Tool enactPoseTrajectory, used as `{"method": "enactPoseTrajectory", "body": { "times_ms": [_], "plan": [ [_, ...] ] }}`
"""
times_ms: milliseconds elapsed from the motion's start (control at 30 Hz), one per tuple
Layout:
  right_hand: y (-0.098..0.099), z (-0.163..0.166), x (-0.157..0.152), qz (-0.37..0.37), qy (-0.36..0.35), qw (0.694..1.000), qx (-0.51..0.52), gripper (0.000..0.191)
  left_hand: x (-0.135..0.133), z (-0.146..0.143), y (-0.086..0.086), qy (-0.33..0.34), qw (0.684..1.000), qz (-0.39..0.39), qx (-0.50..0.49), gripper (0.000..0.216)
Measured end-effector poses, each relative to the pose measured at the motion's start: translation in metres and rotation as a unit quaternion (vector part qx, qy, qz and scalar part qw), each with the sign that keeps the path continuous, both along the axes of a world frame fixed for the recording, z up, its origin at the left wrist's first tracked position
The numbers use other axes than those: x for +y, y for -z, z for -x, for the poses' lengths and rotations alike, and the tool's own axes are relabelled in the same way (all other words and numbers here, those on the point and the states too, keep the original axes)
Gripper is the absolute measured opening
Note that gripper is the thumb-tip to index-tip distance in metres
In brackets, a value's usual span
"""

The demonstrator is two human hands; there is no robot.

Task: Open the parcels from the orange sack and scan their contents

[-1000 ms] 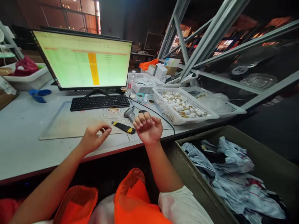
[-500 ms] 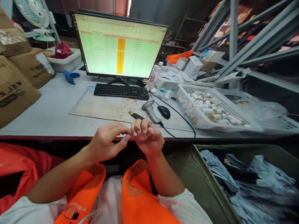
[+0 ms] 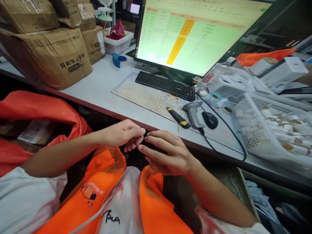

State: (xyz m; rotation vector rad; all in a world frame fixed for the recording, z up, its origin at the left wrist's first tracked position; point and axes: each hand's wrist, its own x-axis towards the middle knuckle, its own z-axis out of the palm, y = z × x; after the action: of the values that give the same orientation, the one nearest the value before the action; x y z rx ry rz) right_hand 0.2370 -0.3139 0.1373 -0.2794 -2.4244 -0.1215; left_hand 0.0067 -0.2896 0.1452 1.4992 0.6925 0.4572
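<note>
In front of the desk edge, over my lap, my left hand (image 3: 128, 134) is closed, its fingers curled and its thumb against the index finger, with nothing visible in it. Just to its right, my right hand (image 3: 169, 151) holds nothing. Its fingers are stretched toward the left hand and somewhat apart. A narrow gap separates the two hands. On the desk beyond them lie a black and yellow utility knife (image 3: 178, 117), a grey barcode scanner (image 3: 195, 114) and a black mouse (image 3: 210, 120).
A keyboard (image 3: 165, 85) sits before a monitor (image 3: 195, 35) showing a spreadsheet. Cardboard boxes (image 3: 56, 55) are stacked at left. A white basket (image 3: 253, 130) of small white rolls or bottles stands at right. Below it is a bin (image 3: 243, 191) with grey bags. The scanner's cable crosses the desk.
The view has swung left and closer to the desk. My hands have come apart from touching fingertips; the left fingers have curled in, and the right fingers have straightened.
</note>
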Motion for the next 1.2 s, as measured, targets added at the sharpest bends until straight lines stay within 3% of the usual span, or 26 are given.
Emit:
{"method": "enactPoseTrajectory", "body": {
  "times_ms": [200, 467, 600, 733, 933, 1067, 1200],
  "plan": [
    [-0.002, 0.014, -0.013, -0.003, -0.013, 0.998, -0.055, 0.024, -0.007, 0.004, 0.008, 0.034, 0.999, 0.014, 0.033, 0.05],
    [0.005, 0.033, -0.004, 0.011, -0.053, 0.994, -0.093, 0.023, -0.013, 0.026, 0.026, 0.017, 0.999, 0.033, 0.021, 0.047],
    [0.015, 0.049, 0.012, 0.014, -0.081, 0.992, -0.098, 0.026, -0.012, 0.047, 0.034, -0.016, 0.999, 0.028, 0.001, 0.045],
    [0.026, 0.067, 0.029, -0.001, -0.054, 0.994, -0.092, 0.024, -0.003, 0.068, 0.044, -0.098, 0.994, 0.043, -0.024, 0.035],
    [0.055, 0.093, 0.05, 0.013, -0.009, 0.998, -0.063, 0.017, 0.008, 0.086, 0.069, -0.175, 0.981, 0.073, -0.047, 0.029],
    [0.089, 0.103, 0.07, 0.03, 0.036, 0.997, -0.054, 0.012, 0.005, 0.098, 0.067, -0.206, 0.972, 0.063, -0.091, 0.03],
    [0.103, 0.111, 0.082, 0.149, 0.057, 0.987, -0.016, 0.017, 0.006, 0.114, 0.065, -0.252, 0.962, 0.042, -0.098, 0.019]
  ]
}}
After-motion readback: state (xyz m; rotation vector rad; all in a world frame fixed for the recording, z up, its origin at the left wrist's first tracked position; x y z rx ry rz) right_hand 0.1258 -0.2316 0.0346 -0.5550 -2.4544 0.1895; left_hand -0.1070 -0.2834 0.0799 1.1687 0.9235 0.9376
